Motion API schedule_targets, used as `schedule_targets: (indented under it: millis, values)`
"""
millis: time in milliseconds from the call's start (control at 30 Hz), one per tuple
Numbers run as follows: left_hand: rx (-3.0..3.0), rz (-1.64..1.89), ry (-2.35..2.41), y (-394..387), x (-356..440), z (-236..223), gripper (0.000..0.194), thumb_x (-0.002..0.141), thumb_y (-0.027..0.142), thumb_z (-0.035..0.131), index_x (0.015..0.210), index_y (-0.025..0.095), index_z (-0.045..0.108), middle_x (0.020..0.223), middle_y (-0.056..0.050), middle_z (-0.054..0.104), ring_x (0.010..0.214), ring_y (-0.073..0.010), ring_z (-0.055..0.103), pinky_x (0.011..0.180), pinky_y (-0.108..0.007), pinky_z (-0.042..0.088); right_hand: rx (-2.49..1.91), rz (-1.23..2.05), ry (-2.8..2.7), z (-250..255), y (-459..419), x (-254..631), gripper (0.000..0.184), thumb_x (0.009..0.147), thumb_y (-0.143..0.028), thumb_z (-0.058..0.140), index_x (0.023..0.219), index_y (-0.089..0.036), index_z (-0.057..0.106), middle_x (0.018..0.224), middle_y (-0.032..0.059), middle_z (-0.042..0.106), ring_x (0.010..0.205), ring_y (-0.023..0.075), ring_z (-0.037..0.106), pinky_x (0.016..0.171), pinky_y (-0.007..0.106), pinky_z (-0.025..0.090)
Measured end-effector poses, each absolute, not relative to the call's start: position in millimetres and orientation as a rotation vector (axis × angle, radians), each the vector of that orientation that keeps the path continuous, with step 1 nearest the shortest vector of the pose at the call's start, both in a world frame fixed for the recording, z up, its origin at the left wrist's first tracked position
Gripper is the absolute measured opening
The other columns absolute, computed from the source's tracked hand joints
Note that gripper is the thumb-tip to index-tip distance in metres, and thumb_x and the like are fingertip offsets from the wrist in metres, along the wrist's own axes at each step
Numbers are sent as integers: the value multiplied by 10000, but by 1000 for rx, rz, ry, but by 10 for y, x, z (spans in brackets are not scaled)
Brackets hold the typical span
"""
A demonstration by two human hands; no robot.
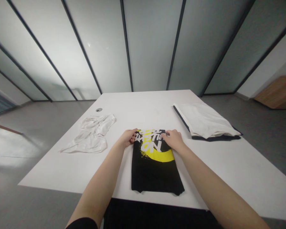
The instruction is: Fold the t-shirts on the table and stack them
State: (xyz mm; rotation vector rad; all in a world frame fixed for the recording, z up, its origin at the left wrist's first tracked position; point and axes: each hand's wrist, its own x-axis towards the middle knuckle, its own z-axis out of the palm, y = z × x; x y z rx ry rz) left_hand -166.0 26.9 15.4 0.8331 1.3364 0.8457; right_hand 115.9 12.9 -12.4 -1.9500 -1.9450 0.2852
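T-shirt (pixel 154 173) under left hand (pixel 126 138), right hand (pixel 173 140)

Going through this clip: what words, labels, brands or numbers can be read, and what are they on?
"ON", in large white letters on the black T-shirt. White lettering above it, partly covered by the left hand and right hand, is too blurred to read. Nothing else is legible.

A black shirt (pixel 154 176) with white lettering (pixel 149 141) and a yellow swoosh (pixel 163 156).
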Motion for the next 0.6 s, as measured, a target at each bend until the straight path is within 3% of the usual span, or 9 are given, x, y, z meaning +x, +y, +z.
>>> schedule_targets:
  millis: [133,333,500,600]
  values:
    - [988,893,1358,289,-1687,78,245,915,357,703,764,178,629,541,95,369,451,-65,299,476,-222,187,-1616,516,-1781,-157,168,1190,202,894,-336,679,993,-197,786,1147,130,789,1152,299,677,1059,422,466]
    - [1481,1067,1489,294,-1678,-13,312,854,391,683,631,177,650,566,36,532,568,-112,449,545,-243,279,-1194,1170,-1228,-175,143,1172,303,807,-496,801,936,-229,742,889,22,788,822,222,714,794,338,560]
    - [1183,1083,1329,341,-1645,-96,374,856,514,722,764,151,722,581,6,587,527,-117,482,512,-244,310,-1199,1434,-999,-189,136,1187,335,787,-514,873,847,-207,756,825,48,793,735,201,714,682,300,565]
    - [1104,1046,1328,377,-1661,-180,467,850,605,753,741,153,705,529,15,542,474,-113,459,486,-253,292,-1236,1484,-1031,-187,142,1233,327,824,-507,857,890,-193,792,906,79,822,799,218,742,710,312,587]
